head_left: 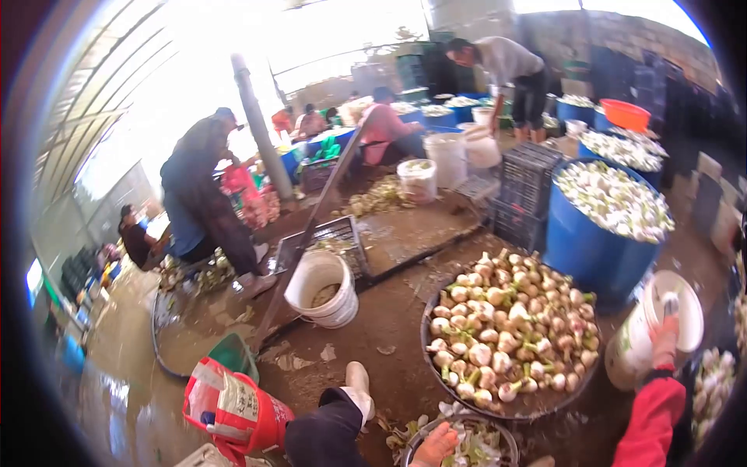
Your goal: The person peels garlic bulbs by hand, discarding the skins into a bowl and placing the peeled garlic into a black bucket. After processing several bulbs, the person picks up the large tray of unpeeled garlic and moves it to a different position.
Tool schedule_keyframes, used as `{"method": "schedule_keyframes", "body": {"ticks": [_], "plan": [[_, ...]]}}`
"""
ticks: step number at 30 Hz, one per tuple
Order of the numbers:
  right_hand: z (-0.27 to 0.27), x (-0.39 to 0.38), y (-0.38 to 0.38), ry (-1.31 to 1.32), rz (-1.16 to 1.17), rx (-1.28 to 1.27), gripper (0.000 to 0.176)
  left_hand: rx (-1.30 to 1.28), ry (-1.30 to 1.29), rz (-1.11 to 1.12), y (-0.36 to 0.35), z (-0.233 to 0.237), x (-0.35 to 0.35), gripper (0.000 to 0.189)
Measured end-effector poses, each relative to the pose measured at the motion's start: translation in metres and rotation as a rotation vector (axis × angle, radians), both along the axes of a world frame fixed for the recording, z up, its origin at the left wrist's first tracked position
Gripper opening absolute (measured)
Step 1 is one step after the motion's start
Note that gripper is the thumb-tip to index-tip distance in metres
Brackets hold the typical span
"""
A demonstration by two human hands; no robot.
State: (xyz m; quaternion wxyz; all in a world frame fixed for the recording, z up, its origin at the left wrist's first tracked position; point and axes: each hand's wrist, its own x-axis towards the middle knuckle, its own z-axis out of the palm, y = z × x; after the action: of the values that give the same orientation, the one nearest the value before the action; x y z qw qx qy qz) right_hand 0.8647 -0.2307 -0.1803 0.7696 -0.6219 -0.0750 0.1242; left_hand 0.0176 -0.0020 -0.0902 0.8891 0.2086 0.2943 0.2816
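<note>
My right hand (665, 341), below a red sleeve (650, 424), reaches to the mouth of a white bucket (629, 350). Its fingers are closed round a small pale object (671, 302), too blurred to name. At the bottom edge, my left hand (437, 445) is over a basin (510, 445) of garlic skins and leaf scraps (476, 442). The fingers look curled; whether anything is in them is hidden. Between my hands and farther forward sits a wide round tub (428, 342) heaped with untrimmed garlic bulbs (506, 327).
A blue barrel (580, 249) full of pale garlic and stacked black crates (523, 191) stand beyond the tub. A white bucket (319, 289) is ahead; a red bucket (261, 416) is left. One person (194, 179) bends at left, another (510, 66) at back.
</note>
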Motion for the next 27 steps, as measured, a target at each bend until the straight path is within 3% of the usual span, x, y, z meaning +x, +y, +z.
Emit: {"method": "schedule_keyframes", "body": {"ticks": [1, 2, 3, 4, 5, 6, 7, 8, 9, 12, 13, 14, 15, 16, 17, 18, 20, 21, 22, 23, 24, 27], "plan": [[-0.018, -0.019, -0.041, -0.004, 0.043, 0.007, 0.042, -0.058, -0.074, -0.013, 0.001, -0.007, -0.003, 0.046], [-0.013, -0.025, -0.051, -0.230, -0.027, -0.384, 0.040, -0.055, -0.072, 0.024, 0.002, -0.001, -0.004, 0.046], [-0.020, -0.010, -0.041, -0.465, -0.107, -0.770, 0.039, -0.040, 0.090, 0.037, 0.003, 0.011, -0.004, 0.044], [0.072, -0.124, 0.037, -0.706, -0.199, -1.154, 0.039, -0.030, 0.253, 0.041, 0.003, 0.015, -0.003, 0.043], [0.080, -0.126, 0.002, -0.708, -0.180, -1.154, 0.039, -0.028, 0.291, 0.091, 0.007, 0.007, -0.004, 0.039], [0.075, -0.126, 0.003, -0.680, -0.170, -1.346, 0.038, -0.035, 0.300, 0.104, 0.008, -0.001, -0.007, 0.039], [0.167, -0.239, 0.068, -0.648, -0.162, -1.538, 0.036, 0.055, 0.453, 0.124, 0.013, 0.006, -0.009, 0.037], [0.168, -0.234, 0.064, -0.648, -0.149, -1.541, 0.036, 0.146, 0.605, 0.139, 0.015, 0.010, -0.011, 0.035], [0.169, -0.222, 0.061, -0.615, -0.122, -1.538, 0.036, 0.069, 0.594, 0.188, 0.021, -0.023, -0.020, 0.033], [0.134, -0.170, 0.042, -0.604, -0.200, -1.359, 0.035, 0.005, 0.570, 0.272, 0.034, -0.008, -0.032, 0.016], [0.135, -0.168, 0.034, -0.522, -0.136, -1.168, 0.033, -0.048, 0.636, 0.333, 0.036, 0.013, -0.028, 0.012], [0.135, -0.169, 0.027, -0.438, -0.074, -0.979, 0.031, -0.053, 0.639, 0.332, 0.036, 0.003, -0.037, 0.012], [0.132, -0.176, 0.023, -0.439, -0.073, -0.985, 0.031, -0.033, 0.607, 0.333, 0.040, -0.016, -0.049, 0.013], [0.127, -0.184, 0.022, -0.385, -0.112, -0.783, 0.030, -0.012, 0.571, 0.334, 0.046, -0.031, -0.057, 0.017], [0.124, -0.193, 0.022, -0.329, -0.147, -0.583, 0.030, -0.042, 0.502, 0.357, 0.051, -0.034, -0.061, 0.009], [0.123, -0.200, 0.022, -0.331, -0.142, -0.593, 0.030, -0.053, 0.504, 0.357, 0.057, -0.034, -0.065, 0.009], [0.124, -0.221, 0.006, -0.638, 0.078, -0.810, 0.029, -0.001, 0.815, 0.295, 0.059, -0.043, -0.076, 0.013], [0.146, -0.251, 0.003, -0.918, 0.105, -1.064, 0.022, 0.130, 0.952, 0.306, 0.062, -0.066, -0.088, 0.016], [0.162, -0.276, 0.001, -1.012, 0.160, -1.204, 0.020, 0.257, 1.082, 0.296, 0.061, -0.097, -0.101, 0.020], [0.176, -0.298, 0.001, -0.999, 0.196, -1.138, 0.028, 0.224, 1.219, 0.155, 0.061, -0.113, -0.113, 0.019], [0.202, -0.313, 0.002, -0.957, 0.449, -1.394, 0.030, 0.196, 1.348, 0.008, 0.063, -0.129, -0.123, 0.020], [0.255, -0.366, 0.014, -0.789, 0.664, -1.476, 0.034, 0.201, 1.406, 0.038, 0.049, -0.148, -0.135, 0.016]]}}
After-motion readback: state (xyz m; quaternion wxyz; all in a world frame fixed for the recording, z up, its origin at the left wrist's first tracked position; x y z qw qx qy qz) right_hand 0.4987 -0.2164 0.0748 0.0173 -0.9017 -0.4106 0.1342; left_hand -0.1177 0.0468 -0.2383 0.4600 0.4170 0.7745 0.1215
